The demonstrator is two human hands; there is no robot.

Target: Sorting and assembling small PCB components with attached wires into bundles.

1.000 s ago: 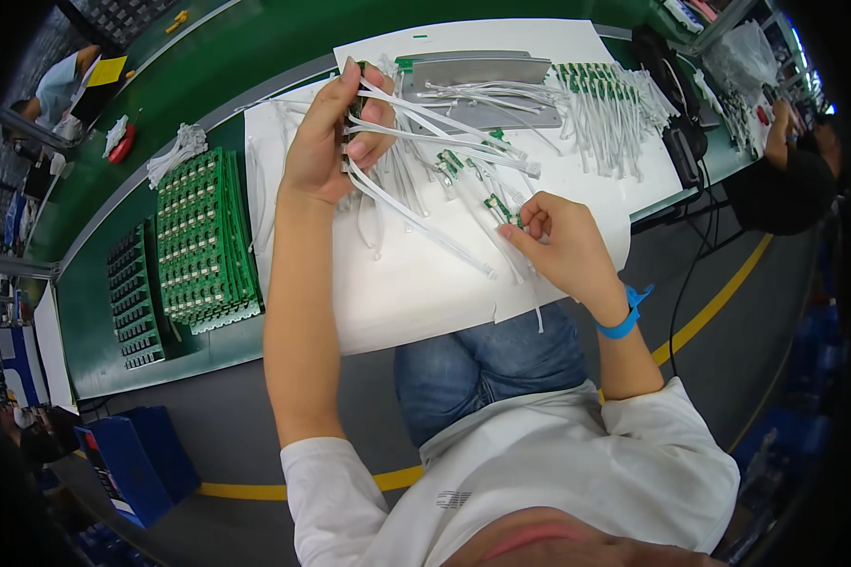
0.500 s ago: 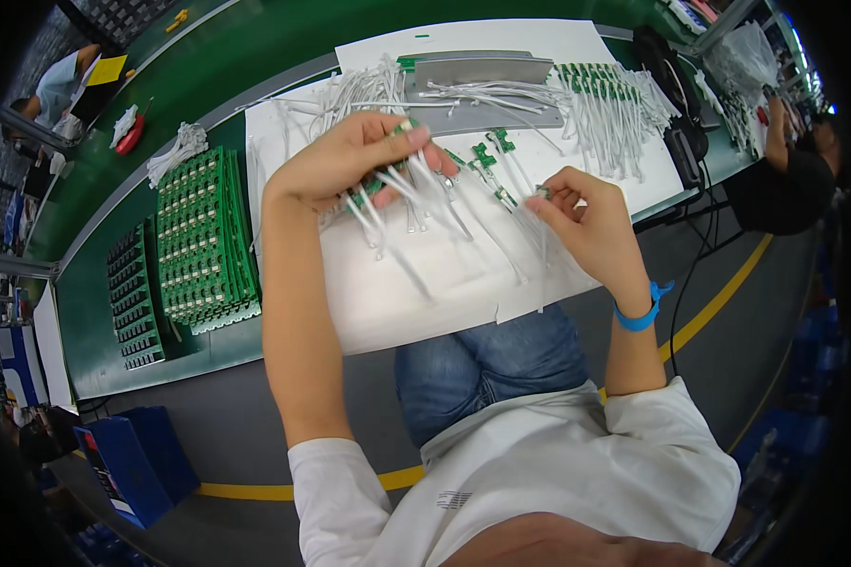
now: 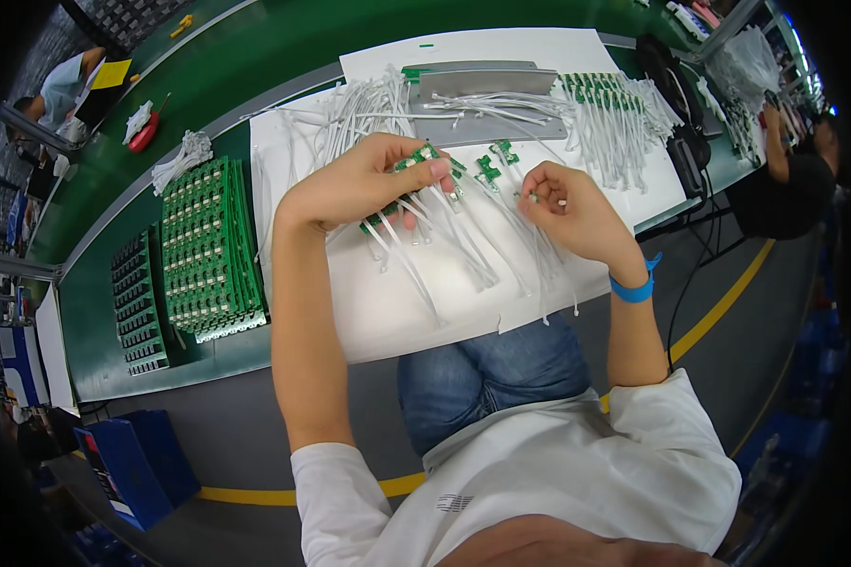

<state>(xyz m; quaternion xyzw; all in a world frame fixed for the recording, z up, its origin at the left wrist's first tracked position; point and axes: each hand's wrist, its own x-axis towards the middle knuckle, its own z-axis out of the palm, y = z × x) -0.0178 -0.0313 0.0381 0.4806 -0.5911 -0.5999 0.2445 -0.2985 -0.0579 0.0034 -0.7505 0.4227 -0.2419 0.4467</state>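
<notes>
Several gripped boards (image 3: 426, 152) are sitting lower in the left hand (image 3: 369, 177), likely easing reach. Right hand (image 3: 577, 210) is pinching a half-hidden part (image 3: 534, 197).

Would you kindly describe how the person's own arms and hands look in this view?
The left hand and right hand are bare, with no gloves. A bright blue wristband with a short end sticking out circles the right wrist; the left wrist shows none. The forearms are uncovered, below plain, whitish short sleeves.
</notes>
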